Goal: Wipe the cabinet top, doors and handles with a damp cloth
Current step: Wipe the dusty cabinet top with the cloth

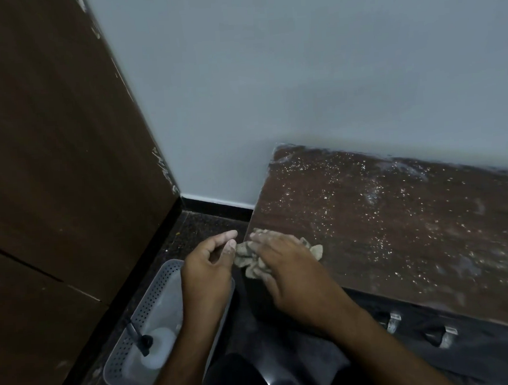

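A low brown cabinet top runs along the wall at right, speckled with pale dust and crumbs. A crumpled beige cloth lies at its near left corner. My right hand rests on the cloth with its fingers spread over it. My left hand hovers just off the cabinet's left edge, and its thumb and fingertips pinch the cloth's left end. Below the top, the dark cabinet front shows metal handles.
A grey perforated plastic basket sits on the dark floor at left and holds a white spray bottle with a black nozzle. A tall brown wardrobe panel fills the left side. A pale wall stands behind.
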